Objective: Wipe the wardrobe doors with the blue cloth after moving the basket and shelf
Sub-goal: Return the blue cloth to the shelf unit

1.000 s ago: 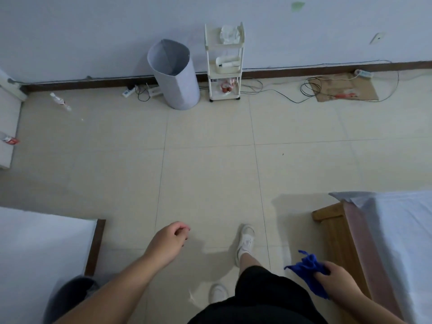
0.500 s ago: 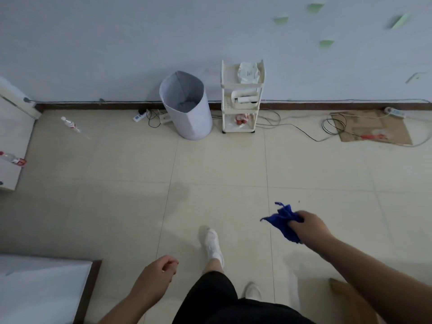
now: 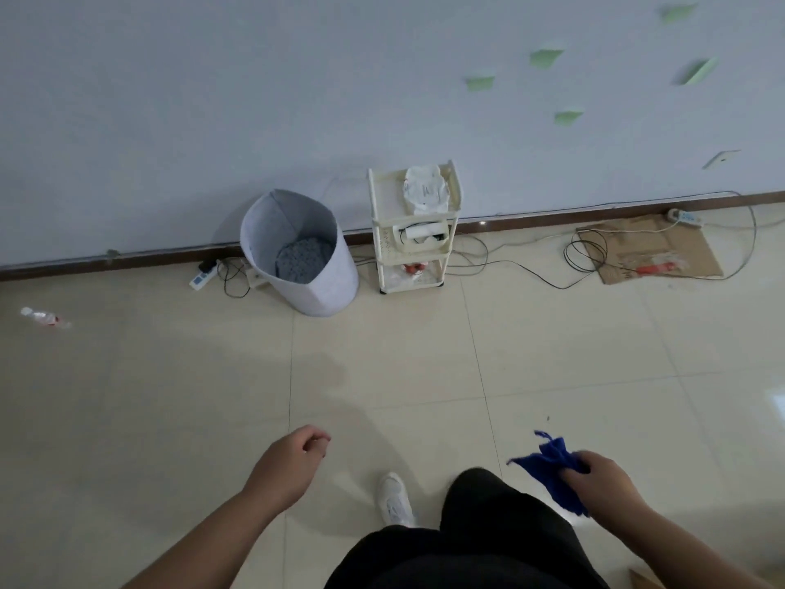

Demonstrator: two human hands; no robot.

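The right hand (image 3: 601,482) grips the crumpled blue cloth (image 3: 548,463); the left hand (image 3: 289,467) hangs loosely curled, holding nothing. The grey fabric basket (image 3: 306,265) stands just beside the white plastic three-tier shelf (image 3: 414,231) against the wall.

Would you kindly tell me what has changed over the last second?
The view has advanced toward the basket and shelf. The right hand swung forward, then back, gripping the blue cloth throughout. The left hand stays empty; basket and shelf remain by the wall.
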